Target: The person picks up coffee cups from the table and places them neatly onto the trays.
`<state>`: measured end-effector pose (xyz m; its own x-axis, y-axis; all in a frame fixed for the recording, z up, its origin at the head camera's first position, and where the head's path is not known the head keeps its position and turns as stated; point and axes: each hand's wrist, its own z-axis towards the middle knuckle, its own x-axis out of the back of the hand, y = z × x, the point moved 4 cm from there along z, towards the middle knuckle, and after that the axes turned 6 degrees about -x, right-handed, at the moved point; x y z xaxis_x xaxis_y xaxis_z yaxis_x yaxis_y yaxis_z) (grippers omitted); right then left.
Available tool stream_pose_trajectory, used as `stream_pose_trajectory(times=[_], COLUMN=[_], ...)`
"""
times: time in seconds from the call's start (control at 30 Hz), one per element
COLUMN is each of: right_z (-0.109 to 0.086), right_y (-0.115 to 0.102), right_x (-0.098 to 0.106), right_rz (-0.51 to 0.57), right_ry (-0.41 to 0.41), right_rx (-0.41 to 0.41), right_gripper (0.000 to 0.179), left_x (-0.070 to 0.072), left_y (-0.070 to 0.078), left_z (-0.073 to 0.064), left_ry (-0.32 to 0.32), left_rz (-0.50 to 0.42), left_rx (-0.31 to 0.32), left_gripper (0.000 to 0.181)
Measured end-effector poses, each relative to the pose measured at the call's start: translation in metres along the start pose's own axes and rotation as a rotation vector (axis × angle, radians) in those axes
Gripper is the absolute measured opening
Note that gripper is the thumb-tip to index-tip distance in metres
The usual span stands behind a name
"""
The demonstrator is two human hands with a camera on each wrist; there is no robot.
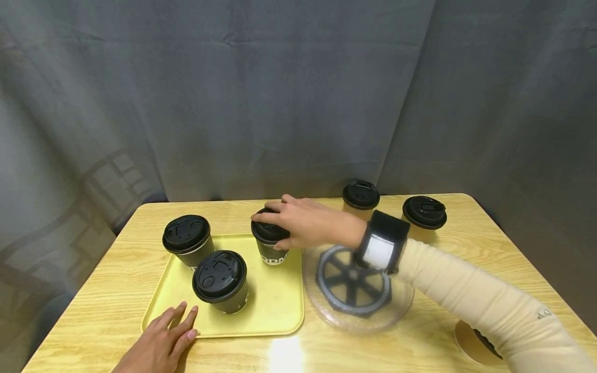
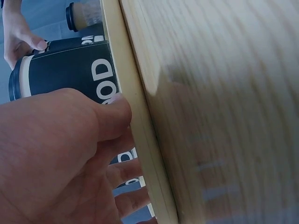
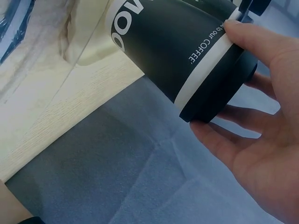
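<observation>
The gripped black cup [image 1: 272, 252] is being held upright at the far right part of the yellow tray [image 1: 275, 318]; whether its base is fully resting there, the views are not showing. Nearest, the left hand [image 1: 160, 339] is resting on the tray's near left edge, fingers loosely spread and holding nothing. At the near right, a tipped brown cup [image 1: 468, 342] is showing only in part behind the sleeve [image 1: 466, 290]. Farther in, the front black cup [image 1: 224, 290] is standing on the tray, and a clear round object [image 1: 354, 321] is lying just beside the tray, under the right forearm. Beyond, the left black cup [image 1: 188, 243] is standing at the tray's far left corner, while the right hand [image 1: 305, 223] is pinching the gripped cup's lid between thumb and fingers. Farther back, two brown cups [image 1: 424, 213] are standing off the tray, before the gray curtain [image 1: 298, 103]. Judging by this layout, two black cups are already standing free, the third is awaiting release, and the brown ones are sitting outside the tray.
</observation>
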<state>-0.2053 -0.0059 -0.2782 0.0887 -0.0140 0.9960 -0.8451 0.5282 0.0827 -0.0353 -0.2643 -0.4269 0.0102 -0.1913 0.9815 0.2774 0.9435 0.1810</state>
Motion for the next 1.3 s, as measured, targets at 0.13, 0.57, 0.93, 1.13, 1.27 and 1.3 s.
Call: stream_pose_trajectory(times=[0.13,0.57,0.93,1.13,1.27,1.3], right_z=[0.000,0.000,0.001,-0.001,-0.002,-0.003], right_y=[-0.001,-0.006,-0.011,-0.012,-0.012,-0.012], right_x=[-0.002,-0.013,-0.018,-0.019,-0.018,-0.017], right_rz=[-0.009,-0.006,-0.036,-0.089,-0.094,-0.082], right_ry=[0.011,-0.031,-0.053,-0.045,-0.045,-0.049], right_rx=[0.020,0.027,0.017,0.020,0.026,0.026], right_gripper=[0.072,0.076,0.080,0.080,0.080,0.081], left_x=[-0.001,0.000,0.001,0.001,0.000,0.000], left_y=[-0.001,0.003,0.003,0.003,0.002,0.002], left_z=[0.000,0.000,0.002,0.004,0.005,0.005], left_ry=[-0.007,-0.006,-0.020,-0.042,-0.042,-0.041], left_rz=[-0.004,-0.013,-0.045,-0.052,-0.032,-0.028], left_rx=[0.012,0.007,0.011,0.017,0.009,0.008], left_gripper=[0.042,0.041,0.040,0.042,0.042,0.042])
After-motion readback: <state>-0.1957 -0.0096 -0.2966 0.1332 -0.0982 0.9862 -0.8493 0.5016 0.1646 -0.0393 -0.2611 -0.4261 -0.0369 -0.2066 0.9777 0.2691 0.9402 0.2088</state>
